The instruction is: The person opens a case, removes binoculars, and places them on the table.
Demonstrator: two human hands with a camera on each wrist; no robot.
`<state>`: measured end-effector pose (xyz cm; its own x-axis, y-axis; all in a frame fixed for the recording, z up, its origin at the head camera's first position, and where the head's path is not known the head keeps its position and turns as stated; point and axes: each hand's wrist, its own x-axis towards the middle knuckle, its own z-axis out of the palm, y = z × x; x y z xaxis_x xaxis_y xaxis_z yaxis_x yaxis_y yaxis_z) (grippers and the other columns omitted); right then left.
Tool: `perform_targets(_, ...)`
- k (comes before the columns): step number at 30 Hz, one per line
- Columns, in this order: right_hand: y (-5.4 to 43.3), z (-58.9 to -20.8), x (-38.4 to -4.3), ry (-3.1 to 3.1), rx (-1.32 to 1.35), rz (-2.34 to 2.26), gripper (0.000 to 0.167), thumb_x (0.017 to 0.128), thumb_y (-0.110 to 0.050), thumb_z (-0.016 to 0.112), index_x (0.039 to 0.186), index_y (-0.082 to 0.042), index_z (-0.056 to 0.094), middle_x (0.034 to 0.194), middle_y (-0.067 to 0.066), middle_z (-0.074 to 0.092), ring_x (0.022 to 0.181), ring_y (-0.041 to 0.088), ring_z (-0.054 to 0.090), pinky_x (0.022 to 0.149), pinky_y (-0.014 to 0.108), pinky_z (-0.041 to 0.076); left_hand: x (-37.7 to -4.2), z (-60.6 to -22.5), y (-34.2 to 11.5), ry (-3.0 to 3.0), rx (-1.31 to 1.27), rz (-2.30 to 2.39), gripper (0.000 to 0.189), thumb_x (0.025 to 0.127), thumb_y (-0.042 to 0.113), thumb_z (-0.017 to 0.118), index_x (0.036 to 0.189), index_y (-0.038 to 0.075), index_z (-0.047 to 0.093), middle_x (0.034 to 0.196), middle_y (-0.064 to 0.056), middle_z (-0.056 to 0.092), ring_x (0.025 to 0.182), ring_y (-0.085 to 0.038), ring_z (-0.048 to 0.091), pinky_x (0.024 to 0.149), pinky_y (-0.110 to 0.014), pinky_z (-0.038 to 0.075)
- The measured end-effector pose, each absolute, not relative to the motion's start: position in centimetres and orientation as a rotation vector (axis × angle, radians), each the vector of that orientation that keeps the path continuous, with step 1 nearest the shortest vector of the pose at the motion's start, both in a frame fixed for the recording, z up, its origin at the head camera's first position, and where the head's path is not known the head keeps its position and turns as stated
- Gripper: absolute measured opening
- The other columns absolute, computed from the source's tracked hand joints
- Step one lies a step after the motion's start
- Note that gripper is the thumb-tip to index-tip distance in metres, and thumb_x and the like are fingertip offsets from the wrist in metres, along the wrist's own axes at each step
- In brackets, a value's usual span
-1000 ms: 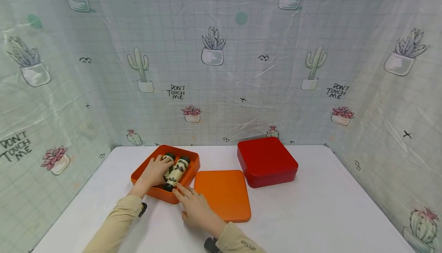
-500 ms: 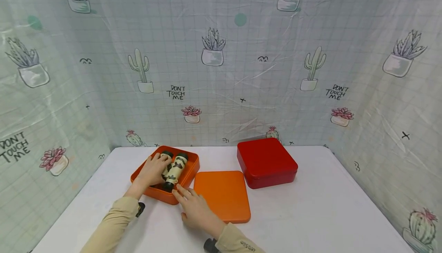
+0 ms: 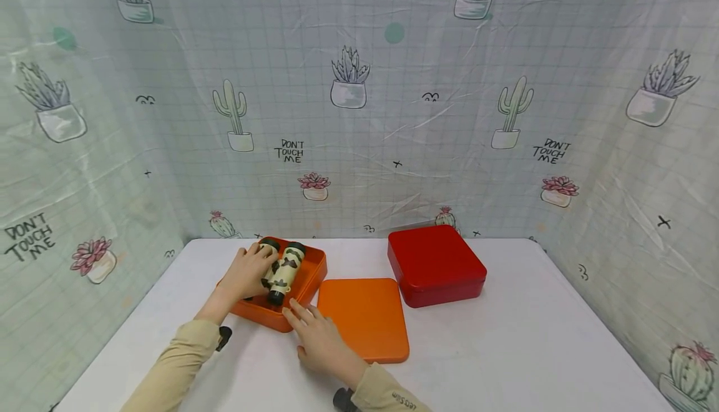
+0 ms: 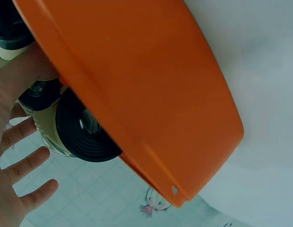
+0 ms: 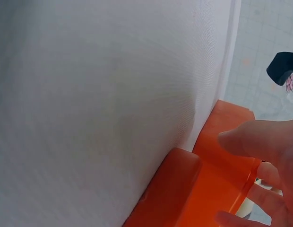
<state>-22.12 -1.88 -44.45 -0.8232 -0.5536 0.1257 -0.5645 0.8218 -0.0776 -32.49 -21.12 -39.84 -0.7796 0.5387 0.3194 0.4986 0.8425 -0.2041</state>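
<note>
Camouflage-patterned binoculars [image 3: 286, 271] with black ends are raised at a tilt over the orange box [image 3: 261, 316], their near end still low inside its rim. My left hand [image 3: 246, 276] grips the left barrel from the outer side. In the left wrist view, the black-ringed ends of the binoculars [image 4: 90, 125] show past the box wall [image 4: 137, 85], with the thumb near them and the other fingers spread. My right hand [image 3: 326, 342] has its fingertips at the box's near right corner. The right wrist view shows that hand [image 5: 274, 156] with fingers extended along the box [image 5: 227, 165].
A flat orange lid [image 3: 365, 319] lies right of the box. Behind it to the right sits a closed red box [image 3: 435, 265]. All stand on a white table [image 3: 505, 349], backed by a cactus-print curtain [image 3: 359, 137].
My left hand has moved slightly up and left, and the binoculars have risen and shifted back within the box. The right hand has stayed at the box corner.
</note>
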Motion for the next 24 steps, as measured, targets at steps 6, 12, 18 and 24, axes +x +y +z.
perform_targets(6, -1.8, -44.3, -22.1, -2.920, 0.896, 0.168, 0.072, 0.078, -0.030, 0.066, 0.139, -0.028, 0.028, 0.147, -0.009, 0.023, 0.124, 0.022, 0.042, 0.085, 0.040, 0.049, -31.7, -38.7, -21.4, -2.651, -0.756, 0.188, 0.071, 0.050, 0.036, 0.084, 0.111, 0.010, 0.058, 0.110, -0.010, 0.056, 0.101, -0.033, 0.046, 0.079, -0.053, 0.042)
perform_targets(12, -1.8, -44.3, -22.0, -2.930, 0.893, 0.163, 0.074, 0.077, -0.030, 0.067, 0.139, -0.029, 0.027, 0.148, -0.009, 0.023, 0.124, 0.022, 0.042, 0.085, 0.041, 0.049, -30.6, -37.9, -22.0, -2.651, -0.721, 0.157, 0.072, 0.049, 0.033, 0.084, 0.112, 0.010, 0.058, 0.109, -0.010, 0.055, 0.100, -0.032, 0.045, 0.079, -0.052, 0.040)
perform_targets(18, -1.7, -44.3, -21.9, -2.947, 0.890, 0.179, 0.075, 0.077, -0.030, 0.067, 0.140, -0.031, 0.025, 0.148, -0.011, 0.020, 0.125, 0.021, 0.041, 0.087, 0.042, 0.048, -29.3, -37.4, -22.6, -2.657, -0.707, 0.153, 0.072, 0.049, 0.032, 0.085, 0.112, 0.009, 0.058, 0.109, -0.009, 0.055, 0.101, -0.032, 0.043, 0.080, -0.054, 0.039)
perform_targets(24, -1.5, -44.4, -21.8, -2.921, 0.909, 0.166, 0.075, 0.076, -0.030, 0.067, 0.140, -0.029, 0.026, 0.148, -0.009, 0.021, 0.124, 0.022, 0.042, 0.086, 0.042, 0.048, -27.6, -37.1, -23.0, -2.623, -0.710, 0.148, 0.071, 0.048, 0.032, 0.085, 0.110, 0.010, 0.058, 0.106, -0.008, 0.054, 0.099, -0.031, 0.043, 0.079, -0.054, 0.039)
